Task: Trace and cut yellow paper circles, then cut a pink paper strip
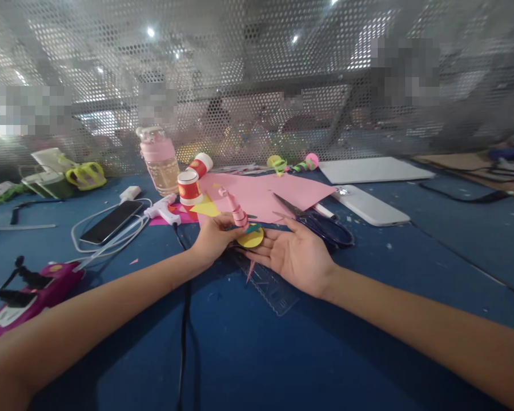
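Left hand (216, 240) angled inward, thumb and fingers clamped on pink paper curl (240, 217), teal strip (253, 228) and yellow disc (252, 238) at its base, over blue table (132, 354); right hand (300, 254) palm up, fingers stretched out, thumb apart, tips by disc; beyond, two red-and-white cups (189, 191), contents unclear, left of them pink-topped bottle (158, 157) holding pale liquid (165, 178)

Perforated screen (248, 63): hazy, pixelated patches, white light spots (150, 32) glaring through
Blue table (282, 365): dim foreground, soft shadows beneath forearms (141, 290)
Right hand (302, 257): palm softly lit
Frame edges: stretched, wide-angle
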Demonstrator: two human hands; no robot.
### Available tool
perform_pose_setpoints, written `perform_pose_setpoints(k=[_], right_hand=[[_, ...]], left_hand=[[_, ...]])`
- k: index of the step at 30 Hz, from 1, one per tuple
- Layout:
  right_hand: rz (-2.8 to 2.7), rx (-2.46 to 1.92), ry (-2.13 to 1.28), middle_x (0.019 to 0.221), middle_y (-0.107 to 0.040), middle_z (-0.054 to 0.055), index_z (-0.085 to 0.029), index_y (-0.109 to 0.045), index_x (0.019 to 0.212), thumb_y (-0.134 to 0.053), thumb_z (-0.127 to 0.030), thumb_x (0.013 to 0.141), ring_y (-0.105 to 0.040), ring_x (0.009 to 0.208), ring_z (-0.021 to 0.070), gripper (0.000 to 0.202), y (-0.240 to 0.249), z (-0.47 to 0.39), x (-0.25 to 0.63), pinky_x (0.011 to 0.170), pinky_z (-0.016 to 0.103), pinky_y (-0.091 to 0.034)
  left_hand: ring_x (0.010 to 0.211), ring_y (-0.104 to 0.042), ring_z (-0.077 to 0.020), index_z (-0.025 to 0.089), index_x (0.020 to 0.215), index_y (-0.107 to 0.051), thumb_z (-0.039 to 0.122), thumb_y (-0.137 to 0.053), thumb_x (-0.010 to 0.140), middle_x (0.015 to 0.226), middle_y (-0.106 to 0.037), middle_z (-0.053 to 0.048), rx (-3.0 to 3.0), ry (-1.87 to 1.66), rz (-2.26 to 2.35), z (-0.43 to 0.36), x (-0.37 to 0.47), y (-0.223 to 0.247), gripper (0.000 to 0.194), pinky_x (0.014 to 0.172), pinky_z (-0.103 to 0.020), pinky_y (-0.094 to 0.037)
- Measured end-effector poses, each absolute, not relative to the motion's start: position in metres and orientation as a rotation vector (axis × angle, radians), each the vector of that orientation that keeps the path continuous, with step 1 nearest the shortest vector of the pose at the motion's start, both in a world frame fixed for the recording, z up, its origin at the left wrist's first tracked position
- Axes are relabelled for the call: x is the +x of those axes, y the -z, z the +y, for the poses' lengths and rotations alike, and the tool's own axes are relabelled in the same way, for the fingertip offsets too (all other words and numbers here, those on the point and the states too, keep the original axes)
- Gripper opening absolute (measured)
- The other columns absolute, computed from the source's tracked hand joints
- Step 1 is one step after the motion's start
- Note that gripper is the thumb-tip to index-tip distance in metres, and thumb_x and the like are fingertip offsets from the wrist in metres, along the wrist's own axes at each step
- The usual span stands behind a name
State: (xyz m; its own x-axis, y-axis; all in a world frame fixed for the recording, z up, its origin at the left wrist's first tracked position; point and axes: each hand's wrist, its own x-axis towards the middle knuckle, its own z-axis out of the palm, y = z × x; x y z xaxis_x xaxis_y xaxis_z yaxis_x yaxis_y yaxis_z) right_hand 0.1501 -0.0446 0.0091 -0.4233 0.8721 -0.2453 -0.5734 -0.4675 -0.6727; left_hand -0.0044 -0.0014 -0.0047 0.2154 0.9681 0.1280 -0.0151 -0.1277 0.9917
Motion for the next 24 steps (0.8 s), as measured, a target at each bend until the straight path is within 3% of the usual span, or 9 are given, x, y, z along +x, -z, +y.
perform_pose_setpoints(k=[8, 11, 15, 18, 22, 24], right_hand=[[-0.736, -0.724, -1.971, 0.091, -0.068, 0.015, -0.013, -0.059, 0.093, -0.025, -0.042, 0.085, -0.065, 0.089, 0.0226, 0.046, -0.006, -0.044, 0.151, 0.086, 0.04, -0.049], [-0.623, -0.781, -1.902, 0.085, -0.067, 0.012, -0.015, -0.059, 0.086, -0.028, -0.038, 0.086, -0.065, 0.081, 0.0195, 0.038, -0.005, -0.044, 0.149, 0.08, 0.036, -0.052], [-0.572, -0.854, -1.499, 0.068, -0.061, 0.001, -0.019, -0.054, 0.071, -0.041, -0.031, 0.085, -0.06, 0.058, 0.0111, 0.022, 0.0, -0.044, 0.146, 0.059, 0.026, -0.052], [-0.764, -0.926, -1.259, 0.05, -0.05, -0.006, -0.019, -0.052, 0.064, -0.06, -0.03, 0.075, -0.048, 0.04, 0.0066, 0.017, 0.004, -0.042, 0.148, 0.04, 0.02, -0.042], [-0.891, -1.003, -1.293, 0.057, -0.061, -0.002, -0.015, -0.058, 0.069, -0.077, -0.03, 0.055, -0.053, 0.041, 0.0069, 0.027, 0.003, -0.041, 0.152, 0.039, 0.02, -0.044], [-0.936, -1.053, -1.355, 0.045, -0.056, -0.003, -0.015, -0.058, 0.064, -0.077, -0.038, 0.055, -0.043, 0.028, 0.0053, 0.031, 0.0, -0.042, 0.153, 0.026, 0.019, -0.031]], left_hand=[[0.058, -0.054, -0.0092, 0.014, 0.067, -0.068, 0.025, -0.079, 0.05, 0.07, -0.065, -0.001, 1.381, -1.12, 1.003, -0.002, -0.005, 0.006, 0.023, 0.048, -0.02, -0.04], [0.064, -0.057, -0.0106, 0.015, 0.068, -0.069, 0.022, -0.077, 0.054, 0.073, -0.066, -0.001, 1.376, -1.159, 0.99, -0.003, -0.004, 0.005, 0.018, 0.056, -0.023, -0.045], [0.076, -0.062, -0.0131, 0.017, 0.069, -0.07, 0.018, -0.077, 0.052, 0.08, -0.07, -0.001, 1.245, -1.274, 0.959, -0.003, -0.003, 0.002, 0.018, 0.071, -0.027, -0.049], [0.075, -0.063, -0.0134, 0.016, 0.059, -0.068, 0.014, -0.078, 0.05, 0.077, -0.071, -0.001, 1.124, -1.326, 0.923, -0.002, -0.003, -0.001, 0.014, 0.072, -0.026, -0.05], [0.063, -0.062, -0.0093, 0.014, 0.051, -0.064, 0.009, -0.076, 0.054, 0.06, -0.067, 0.001, 0.98, -1.35, 0.838, -0.002, -0.003, -0.006, 0.014, 0.066, -0.022, -0.048], [0.062, -0.062, -0.0086, 0.014, 0.051, -0.063, 0.005, -0.074, 0.056, 0.06, -0.067, 0.001, 0.906, -1.347, 0.788, -0.004, -0.002, -0.008, 0.015, 0.068, -0.021, -0.048]])
